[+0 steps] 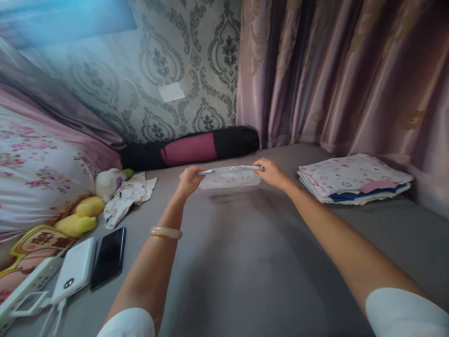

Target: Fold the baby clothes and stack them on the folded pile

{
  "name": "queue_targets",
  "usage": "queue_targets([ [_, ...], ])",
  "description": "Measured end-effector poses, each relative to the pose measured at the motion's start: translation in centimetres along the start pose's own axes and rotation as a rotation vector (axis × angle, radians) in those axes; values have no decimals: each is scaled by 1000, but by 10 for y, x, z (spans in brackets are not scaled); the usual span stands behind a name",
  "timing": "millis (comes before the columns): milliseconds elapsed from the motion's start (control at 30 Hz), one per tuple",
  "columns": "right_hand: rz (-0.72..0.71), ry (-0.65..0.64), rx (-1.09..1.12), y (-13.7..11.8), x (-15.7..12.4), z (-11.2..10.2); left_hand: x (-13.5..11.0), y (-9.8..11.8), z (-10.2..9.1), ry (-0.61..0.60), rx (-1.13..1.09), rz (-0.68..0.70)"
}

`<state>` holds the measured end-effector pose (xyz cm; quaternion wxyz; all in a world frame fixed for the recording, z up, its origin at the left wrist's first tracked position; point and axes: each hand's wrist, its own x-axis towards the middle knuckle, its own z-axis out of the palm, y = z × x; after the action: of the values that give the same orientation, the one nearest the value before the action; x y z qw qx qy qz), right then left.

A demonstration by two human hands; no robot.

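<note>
Both arms reach forward over the grey bed sheet (224, 262). A pale folded cloth (229, 179) is stretched between my hands, its upper edge nearly level and its lower part blurred. My left hand (191, 180) is closed on the left end of that edge. At the right end, my right hand (269, 172) pinches the corner, thumb and fingers together. What kind of cloth it is I cannot make out. To the right lies a folded stack of printed cloths (354, 178), white with pink marks and a blue layer. A small printed baby garment (130, 194) lies flat at left.
A black and maroon long bag (189, 149) lies along the wall. On the left are a white plush toy (107, 183), a yellow plush toy (79, 220), a phone (108, 257), a white power bank (75, 269) with cables and a power strip (31, 285). Curtains (333, 70) hang at right.
</note>
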<state>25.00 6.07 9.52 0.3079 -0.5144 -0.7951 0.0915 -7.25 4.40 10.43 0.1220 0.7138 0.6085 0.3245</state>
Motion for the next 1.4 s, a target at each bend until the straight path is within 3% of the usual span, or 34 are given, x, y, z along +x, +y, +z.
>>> queue_targets([
  [67,-65,60,-98,-3,-8,5,-8,2,8,124,113,29],
  [167,-143,47,-203,-4,-26,15,-27,-1,19,163,206,88],
  [533,-390,0,-226,12,-92,35,-101,-27,33,58,242,363],
  [800,-401,-152,-245,10,-121,38,-129,-34,39,-166,281,382],
  [933,-294,-180,-242,-2,-119,36,-132,-28,40,-201,276,311],
  [1033,-190,-137,-213,-22,-103,44,-123,-11,49,-120,252,213],
  [1233,-114,-158,-239,-62,-70,91,-92,30,92,-69,256,87],
  [1400,-54,-230,-268,-66,-68,118,-86,33,119,-151,297,6],
])
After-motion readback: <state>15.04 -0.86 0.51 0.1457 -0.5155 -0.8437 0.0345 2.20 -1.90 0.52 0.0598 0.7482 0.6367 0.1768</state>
